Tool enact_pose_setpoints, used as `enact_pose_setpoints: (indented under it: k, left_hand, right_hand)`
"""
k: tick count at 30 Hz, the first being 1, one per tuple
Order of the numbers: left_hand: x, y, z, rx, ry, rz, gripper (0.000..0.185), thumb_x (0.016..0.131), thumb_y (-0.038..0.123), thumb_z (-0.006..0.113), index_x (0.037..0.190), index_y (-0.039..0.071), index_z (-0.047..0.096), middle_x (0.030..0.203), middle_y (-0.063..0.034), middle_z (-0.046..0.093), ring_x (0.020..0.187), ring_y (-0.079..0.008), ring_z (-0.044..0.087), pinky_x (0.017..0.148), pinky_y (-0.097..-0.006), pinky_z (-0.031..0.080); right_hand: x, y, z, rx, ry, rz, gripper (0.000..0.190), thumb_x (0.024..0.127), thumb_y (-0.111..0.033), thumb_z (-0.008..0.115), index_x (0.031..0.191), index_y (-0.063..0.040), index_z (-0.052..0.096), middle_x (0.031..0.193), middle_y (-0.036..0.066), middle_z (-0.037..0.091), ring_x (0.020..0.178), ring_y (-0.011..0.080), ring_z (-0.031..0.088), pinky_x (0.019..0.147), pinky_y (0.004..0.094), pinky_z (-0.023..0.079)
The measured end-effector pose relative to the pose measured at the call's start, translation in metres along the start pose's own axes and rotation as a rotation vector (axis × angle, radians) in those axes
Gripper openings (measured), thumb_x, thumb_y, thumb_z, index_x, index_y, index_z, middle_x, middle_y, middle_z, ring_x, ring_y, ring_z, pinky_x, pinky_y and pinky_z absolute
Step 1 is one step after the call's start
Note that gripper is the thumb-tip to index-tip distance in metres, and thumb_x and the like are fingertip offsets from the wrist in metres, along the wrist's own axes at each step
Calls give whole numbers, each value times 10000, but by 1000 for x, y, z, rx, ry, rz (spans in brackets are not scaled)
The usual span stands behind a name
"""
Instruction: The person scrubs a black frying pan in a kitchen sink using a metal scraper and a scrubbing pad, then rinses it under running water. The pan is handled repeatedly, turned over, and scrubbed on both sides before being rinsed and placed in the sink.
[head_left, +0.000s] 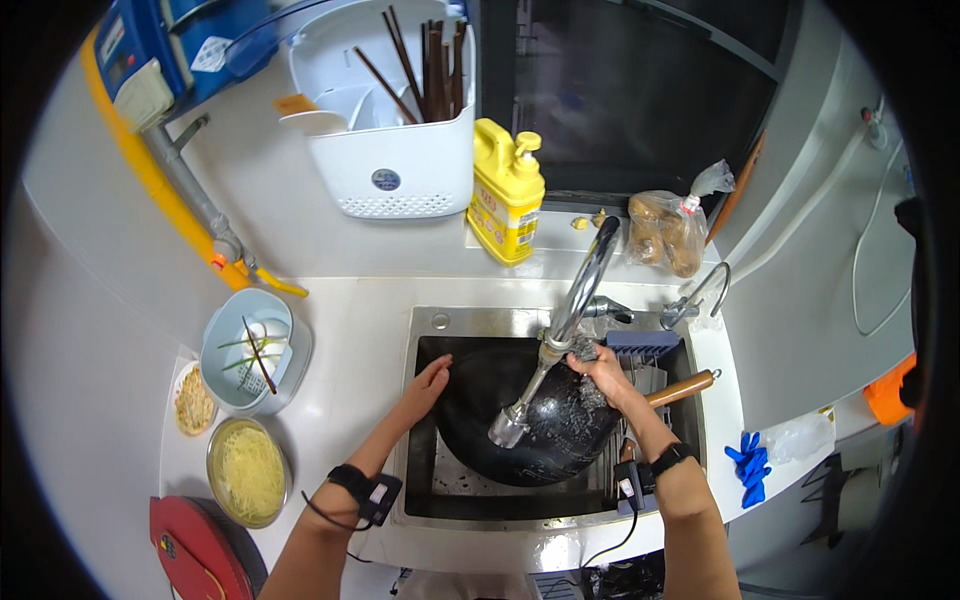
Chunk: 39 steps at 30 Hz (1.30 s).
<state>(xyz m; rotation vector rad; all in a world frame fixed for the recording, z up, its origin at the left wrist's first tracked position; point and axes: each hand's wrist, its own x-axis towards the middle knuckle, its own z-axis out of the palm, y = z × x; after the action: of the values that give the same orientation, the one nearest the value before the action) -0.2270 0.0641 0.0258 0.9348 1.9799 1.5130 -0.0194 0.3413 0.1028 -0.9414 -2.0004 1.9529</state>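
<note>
A black wok (555, 420) lies bottom up in the sink (480, 322), its wooden handle (681, 388) pointing right. My left hand (431, 384) is at the wok's left edge, fingers together; whether it grips the rim cannot be told. My right hand (606, 375) holds a metal scouring pad (583, 346) at the wok's upper right. Greyish suds or scourer strands show beneath that hand. The chrome tap (583, 289) reaches over the wok, its spray head (510, 426) hanging low above the dark surface.
Left on the counter stand a blue basin (255, 300) with eggs, a metal bowl of pale shreds (251, 476) and a red lid (187, 547). Behind are a yellow pump bottle (506, 199) and bagged potatoes (664, 232). Blue gloves (748, 469) lie right; a grey-blue rack (641, 343) sits in the sink.
</note>
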Motion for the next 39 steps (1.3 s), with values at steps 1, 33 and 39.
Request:
enact_pose_setpoints:
  k: [1, 33, 39]
  left_hand:
    - [5, -10, -2, 6, -47, -67, 369, 1010, 258, 450, 1283, 16, 505, 1169, -52, 583, 1116, -143, 504, 999, -286, 368]
    - [-6, 129, 87, -534, -761, -158, 235, 985, 183, 515, 1169, 45, 566, 1211, -70, 598, 1070, -149, 551, 970, -306, 413]
    - [14, 158, 107, -1184, -663, -309, 92, 969, 158, 532, 979, 68, 542, 1146, -139, 616, 1168, -310, 551, 1015, -429, 427]
  right_hand:
    - [0, 0, 1, 3, -26, 3, 284, 842, -161, 723, 1072, -17, 639, 954, -6, 654, 851, 100, 556, 826, 248, 427]
    - [-100, 10, 11, -176, 323, -286, 423, 764, -158, 623, 1162, -29, 564, 1121, 158, 623, 1083, 296, 581, 952, 332, 417]
    - [-106, 31, 6, -197, 356, -307, 383, 759, -150, 611, 1118, -22, 575, 1043, 146, 611, 992, 286, 593, 894, 335, 439]
